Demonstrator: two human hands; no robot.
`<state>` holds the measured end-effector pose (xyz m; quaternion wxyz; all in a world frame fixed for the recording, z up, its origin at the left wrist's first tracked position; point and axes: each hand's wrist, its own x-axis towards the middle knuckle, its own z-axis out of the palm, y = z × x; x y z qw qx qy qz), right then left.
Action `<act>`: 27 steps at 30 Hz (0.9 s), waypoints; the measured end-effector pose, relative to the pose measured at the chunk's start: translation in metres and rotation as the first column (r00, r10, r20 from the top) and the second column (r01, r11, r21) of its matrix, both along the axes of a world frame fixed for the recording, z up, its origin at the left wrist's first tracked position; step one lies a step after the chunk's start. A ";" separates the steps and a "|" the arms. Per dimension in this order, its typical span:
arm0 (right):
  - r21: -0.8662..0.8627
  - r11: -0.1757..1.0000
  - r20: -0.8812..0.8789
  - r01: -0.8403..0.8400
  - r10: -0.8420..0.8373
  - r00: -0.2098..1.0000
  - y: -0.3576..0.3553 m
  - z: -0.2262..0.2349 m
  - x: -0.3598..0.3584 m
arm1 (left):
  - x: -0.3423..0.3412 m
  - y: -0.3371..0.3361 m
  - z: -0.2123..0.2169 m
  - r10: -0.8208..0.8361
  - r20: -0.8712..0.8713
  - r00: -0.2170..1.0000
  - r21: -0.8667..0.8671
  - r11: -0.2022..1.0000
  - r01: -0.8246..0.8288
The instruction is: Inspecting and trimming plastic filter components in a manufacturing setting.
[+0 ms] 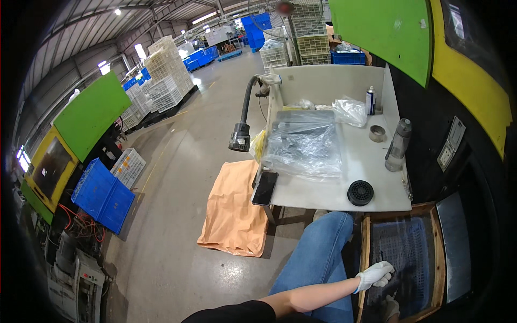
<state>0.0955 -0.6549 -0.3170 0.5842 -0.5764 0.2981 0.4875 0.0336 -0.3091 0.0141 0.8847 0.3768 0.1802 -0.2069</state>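
My left hand (376, 275), in a white glove, is closed over a wood-framed opening (365, 245) at the lower right. A thin dark piece shows just above its fingers; I cannot tell what it is. My right hand (391, 308), also gloved and in shadow, is lower in the same frame, with its fingers closed near a thin light sliver. What either hand holds is too small to name. Inside the frame, below the hands, lies a blue slatted crate (404, 242).
A white worktable (318, 199) holds a plastic-wrapped dark panel (304, 142), a phone (265, 188), a round black speaker-like puck (360, 192), a bottle (397, 145) and a spray can (371, 100). A brown paper sack (234, 210) lies on the floor. Blue crates (105, 194) stand left.
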 end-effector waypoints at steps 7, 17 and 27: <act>-0.134 0.991 0.218 0.015 0.015 0.976 0.044 0.077 -0.020 | -0.001 0.002 -0.002 0.007 0.036 0.999 -0.046 0.999 -0.006; -0.220 0.961 0.349 0.166 -0.081 0.933 0.068 0.135 -0.031 | 0.001 0.002 -0.003 0.017 0.029 0.999 -0.054 0.998 -0.016; -0.257 0.947 0.330 0.191 -0.100 0.939 0.085 0.161 -0.041 | 0.001 0.002 -0.002 0.027 0.009 1.000 -0.040 0.999 -0.027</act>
